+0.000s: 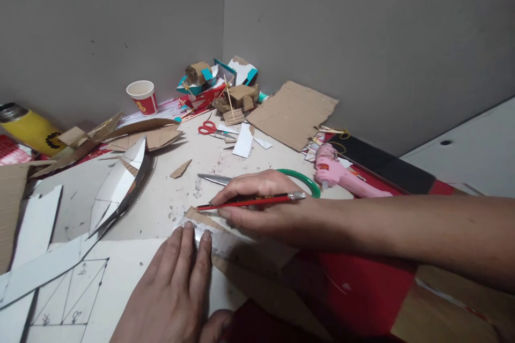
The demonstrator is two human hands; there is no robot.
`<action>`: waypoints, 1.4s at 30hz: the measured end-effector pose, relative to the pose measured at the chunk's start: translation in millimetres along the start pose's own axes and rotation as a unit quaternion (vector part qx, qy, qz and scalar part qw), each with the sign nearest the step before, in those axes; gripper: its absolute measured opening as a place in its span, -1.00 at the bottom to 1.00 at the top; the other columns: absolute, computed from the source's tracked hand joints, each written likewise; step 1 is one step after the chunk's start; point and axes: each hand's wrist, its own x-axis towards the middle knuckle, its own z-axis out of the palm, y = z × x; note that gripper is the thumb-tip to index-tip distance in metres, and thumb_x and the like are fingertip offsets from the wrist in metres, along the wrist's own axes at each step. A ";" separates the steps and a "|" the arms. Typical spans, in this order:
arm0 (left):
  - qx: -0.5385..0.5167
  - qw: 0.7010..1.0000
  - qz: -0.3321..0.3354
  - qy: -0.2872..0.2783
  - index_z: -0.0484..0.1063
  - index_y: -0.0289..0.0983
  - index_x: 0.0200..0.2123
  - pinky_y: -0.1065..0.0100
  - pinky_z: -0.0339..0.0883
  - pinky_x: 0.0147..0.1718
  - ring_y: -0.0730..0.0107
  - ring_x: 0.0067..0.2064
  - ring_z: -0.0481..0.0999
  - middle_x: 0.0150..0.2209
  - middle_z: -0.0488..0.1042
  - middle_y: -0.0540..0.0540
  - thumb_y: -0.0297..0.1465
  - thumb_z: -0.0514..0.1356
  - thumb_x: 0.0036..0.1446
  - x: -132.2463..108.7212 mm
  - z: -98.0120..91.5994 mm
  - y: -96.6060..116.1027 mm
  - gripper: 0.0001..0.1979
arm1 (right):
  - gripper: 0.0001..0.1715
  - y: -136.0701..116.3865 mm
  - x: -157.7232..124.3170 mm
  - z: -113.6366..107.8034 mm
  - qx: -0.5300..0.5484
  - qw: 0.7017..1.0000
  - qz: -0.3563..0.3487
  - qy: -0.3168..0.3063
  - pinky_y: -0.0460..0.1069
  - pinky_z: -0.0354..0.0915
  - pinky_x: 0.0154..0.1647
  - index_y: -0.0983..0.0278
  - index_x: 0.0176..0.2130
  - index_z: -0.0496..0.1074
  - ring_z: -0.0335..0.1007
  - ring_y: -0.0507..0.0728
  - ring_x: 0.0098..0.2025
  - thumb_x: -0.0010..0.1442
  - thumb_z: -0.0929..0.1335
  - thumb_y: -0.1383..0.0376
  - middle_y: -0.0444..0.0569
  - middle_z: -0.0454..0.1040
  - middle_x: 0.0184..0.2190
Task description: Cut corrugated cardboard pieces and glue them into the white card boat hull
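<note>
My right hand (257, 201) is closed around a red and black pencil (265, 201), whose point reaches the tip of a narrow piece of cardboard (207, 220). Across that cardboard lies a clear ruler (221, 241). Pressing down on the ruler's near end are the outstretched fingertips of my left hand (173, 273), palm down and holding nothing. Partly hidden behind my right hand are scissors with a green handle (301, 174); their blade (215, 178) sticks out to the left.
To the left lie a curved white cardboard shape (116, 182) and a paper with drawn lines (68, 295). Further back are red scissors (207, 127), a paper cup (142, 97), a cardboard sheet (293, 115) and a yellow bottle (32, 128). A pink glue gun (341, 174) rests at right.
</note>
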 end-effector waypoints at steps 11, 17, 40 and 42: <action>-0.017 1.000 -0.010 -0.003 0.30 -0.46 0.13 0.12 0.35 -0.09 -0.11 0.08 0.42 0.07 0.44 -0.45 0.07 0.04 0.09 -6.3 3.9 -0.4 -0.23 | -0.87 3.0 0.6 -0.9 -0.027 0.998 0.018 0.060 -0.17 0.23 -0.46 0.34 -0.38 0.50 0.36 -0.03 -0.46 0.13 0.33 0.37 -0.13 0.51 -0.49; -0.001 1.000 -0.005 -0.005 0.31 -0.46 0.12 0.12 0.38 -0.11 -0.11 0.06 0.44 0.06 0.44 -0.45 0.07 0.04 0.09 -5.0 3.3 -1.3 -0.23 | -0.86 4.3 2.1 1.3 -0.010 0.998 -0.001 0.057 -0.17 0.21 -0.47 0.35 -0.41 0.46 0.30 -0.04 -0.48 0.14 0.31 0.38 -0.15 0.44 -0.52; 0.014 1.000 0.018 -0.003 0.33 -0.55 0.05 0.08 0.47 -0.26 -0.22 -0.06 0.54 -0.01 0.44 -0.62 0.10 0.06 0.03 3.4 0.2 -3.3 -0.18 | -0.84 11.1 20.0 14.2 0.025 0.999 -0.016 0.027 -0.15 0.21 -0.42 0.36 -0.45 0.41 0.27 -0.03 -0.47 0.16 0.30 0.42 -0.15 0.38 -0.54; 0.014 1.000 0.022 -0.001 0.34 -0.54 0.05 0.09 0.48 -0.28 -0.21 -0.07 0.55 -0.02 0.45 -0.62 0.12 0.05 0.03 3.7 1.2 -3.8 -0.17 | -0.85 11.9 19.9 11.5 0.015 0.999 -0.023 0.040 -0.14 0.22 -0.41 0.36 -0.45 0.41 0.28 -0.03 -0.45 0.16 0.31 0.41 -0.14 0.39 -0.53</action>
